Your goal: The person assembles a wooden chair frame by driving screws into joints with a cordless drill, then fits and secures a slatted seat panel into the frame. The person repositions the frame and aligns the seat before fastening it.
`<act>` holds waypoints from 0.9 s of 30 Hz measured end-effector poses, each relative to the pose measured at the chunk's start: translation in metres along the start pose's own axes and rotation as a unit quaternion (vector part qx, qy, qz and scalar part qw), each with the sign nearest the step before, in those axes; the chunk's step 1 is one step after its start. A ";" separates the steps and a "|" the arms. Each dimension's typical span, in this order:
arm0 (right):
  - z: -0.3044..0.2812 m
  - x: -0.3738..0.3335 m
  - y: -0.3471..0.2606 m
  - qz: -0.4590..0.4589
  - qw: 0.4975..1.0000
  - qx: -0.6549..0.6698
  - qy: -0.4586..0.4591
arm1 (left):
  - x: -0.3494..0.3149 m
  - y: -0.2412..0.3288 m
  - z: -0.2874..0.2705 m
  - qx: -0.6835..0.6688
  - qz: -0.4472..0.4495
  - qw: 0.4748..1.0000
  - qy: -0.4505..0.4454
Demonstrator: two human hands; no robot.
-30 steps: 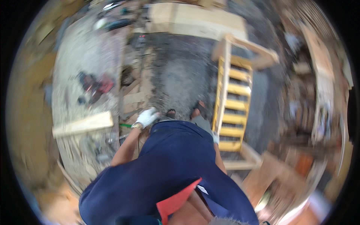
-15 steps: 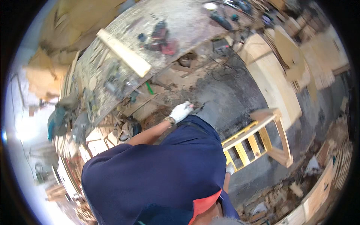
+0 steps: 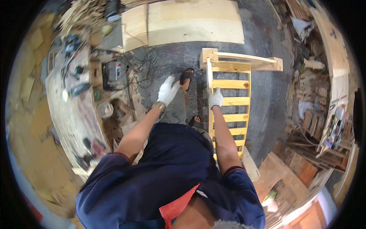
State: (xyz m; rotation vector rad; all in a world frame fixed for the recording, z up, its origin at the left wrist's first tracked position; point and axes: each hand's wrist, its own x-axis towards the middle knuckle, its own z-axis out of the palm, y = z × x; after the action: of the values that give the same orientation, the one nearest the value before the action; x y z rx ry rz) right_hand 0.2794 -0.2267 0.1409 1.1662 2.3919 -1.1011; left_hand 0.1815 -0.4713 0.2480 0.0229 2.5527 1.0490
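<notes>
My left hand (image 3: 167, 91), in a white glove with bare fingertips, is over the dark floor near my sandalled foot. It holds nothing, and its fingers are apart. Below my right hand (image 3: 215, 98), also gloved, runs the left side rail of a slatted wooden frame (image 3: 230, 101). Thumb and fingers are parted at that rail, but blur hides whether they close on it. The frame is pale, with several yellowish slats and a thicker wooden end assembly (image 3: 244, 61) at its far end. My right forearm covers part of its near portion.
A long workbench (image 3: 70, 110) with power tools stands on my left. Pale boards (image 3: 194, 21) lie ahead, beyond the frame. Cables (image 3: 143, 72) trail over the floor by the bench. Wood scraps (image 3: 314, 63) and a planked workbench (image 3: 339, 76) are on the right.
My view has swung round to the right, so the slatted frame now lies lengthwise beside me. My right hand has shifted to its left rail; my left hand has stayed empty.
</notes>
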 end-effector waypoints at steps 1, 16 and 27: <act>0.004 0.006 -0.011 0.014 1.000 0.019 -0.014 | 0.040 0.015 0.019 0.009 0.034 0.999 -0.018; 0.057 0.115 -0.097 0.161 0.984 -0.056 -0.058 | 0.238 0.055 0.206 0.265 0.180 0.943 0.087; 0.083 0.128 -0.109 0.313 0.947 -0.026 -0.066 | 0.242 0.055 0.205 0.320 0.154 0.932 0.071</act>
State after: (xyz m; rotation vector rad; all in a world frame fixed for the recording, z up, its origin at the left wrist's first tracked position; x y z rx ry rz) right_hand 0.1067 -0.2577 0.0753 1.6133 1.7346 -0.8560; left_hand 0.0216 -0.2551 0.0705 0.5540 2.9740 0.2646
